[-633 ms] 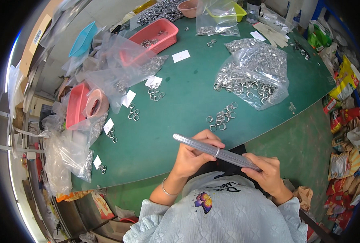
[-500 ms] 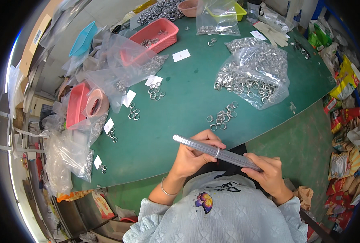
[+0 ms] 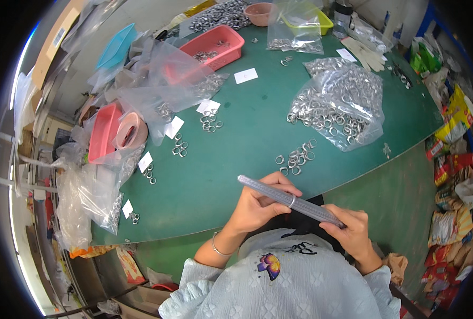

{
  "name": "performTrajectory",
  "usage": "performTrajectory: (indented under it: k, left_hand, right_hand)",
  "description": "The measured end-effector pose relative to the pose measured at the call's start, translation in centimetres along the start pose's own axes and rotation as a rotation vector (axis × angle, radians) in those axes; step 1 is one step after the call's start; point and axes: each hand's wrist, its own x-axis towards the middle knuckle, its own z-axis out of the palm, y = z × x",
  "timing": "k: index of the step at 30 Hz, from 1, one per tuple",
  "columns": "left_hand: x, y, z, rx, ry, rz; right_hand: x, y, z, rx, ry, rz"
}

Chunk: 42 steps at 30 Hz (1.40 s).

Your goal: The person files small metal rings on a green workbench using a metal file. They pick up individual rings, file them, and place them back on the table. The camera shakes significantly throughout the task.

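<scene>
A grey, tapered ring mandrel (image 3: pixel 316 212) with marks along its length lies slantwise before me at the table's near edge. Around its middle sits a silver ring (image 3: pixel 292 201). My right hand (image 3: pixel 351 226) is closed on the mandrel's lower right end. With thumb and fingers, my left hand (image 3: pixel 263 204) pinches the ring on the mandrel, whose narrow tip points up and left past the hand. Just beyond my hands, several loose rings (image 3: pixel 297 157) lie in a small heap on the green table.
A clear bag full of rings (image 3: pixel 343 106) lies at the right. On the left, small ring groups (image 3: pixel 179 146) lie beside white paper slips (image 3: pixel 174 127). Pink baskets (image 3: pixel 231 56), plastic bags (image 3: pixel 87 202) and a peach bowl (image 3: pixel 132 131) stand along the left side.
The whole scene has shifted slightly as my head moved. Both hands keep their hold, and the ring stays at about the same place on the mandrel.
</scene>
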Motion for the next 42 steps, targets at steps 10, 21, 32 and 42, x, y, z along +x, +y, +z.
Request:
performTrajectory:
  k: [10,21,32,42]
  left_hand:
    - [-2.8,-1.4,-7.5,0.208,0.666,0.082]
    - [-23.5,-3.1,-24.9,1.395,1.749,-0.248]
    - [-25.6,-3.0,-28.3,1.472,1.899,-0.134]
    - [-7.3,-7.4,-11.5,1.068,0.877,0.058]
  right_hand:
    - [-1.6,2.8,0.5,0.025,0.003,0.326]
    - [-2.8,6.5,2.3,0.141,-0.056,0.461]
    - [-3.1,6.1,2.5,0.093,-0.030,0.470]
    - [-3.2,6.2,1.2,0.249,0.157,0.629]
